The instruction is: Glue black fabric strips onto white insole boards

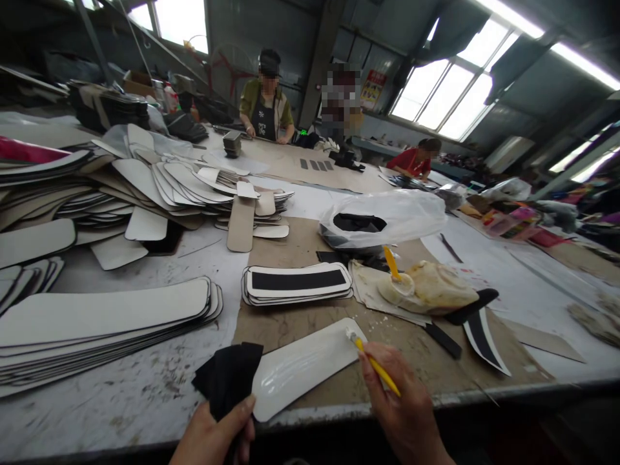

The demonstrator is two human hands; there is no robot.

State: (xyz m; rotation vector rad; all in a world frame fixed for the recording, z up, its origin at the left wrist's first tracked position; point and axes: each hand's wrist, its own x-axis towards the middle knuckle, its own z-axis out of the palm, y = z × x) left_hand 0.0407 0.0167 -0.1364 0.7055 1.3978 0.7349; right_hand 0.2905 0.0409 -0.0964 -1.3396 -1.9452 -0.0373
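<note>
In my right hand (400, 397) is a yellow-handled glue brush (382, 374), its whitish bristles touching the far right end of a white rounded panel (310, 365). The panel lies at a slant near the table's front edge, with a wet shine on its left half. My left hand (220, 429) is closed around a bunch of black strips (232, 374), beside the panel's left end. Behind the panel sits a small stack of white panels (298, 294), the top one bearing a black strip (296, 279). A second yellow handle (391, 263) stands in a glue-crusted container (426, 287).
A pile of white panels (101, 310) lies at left, with a larger heap (159, 181) behind. A clear plastic bag (387, 216) holds black pieces. A curved panel with a black strip (487, 342) lies at right. Several people work farther back, one in an apron (266, 106).
</note>
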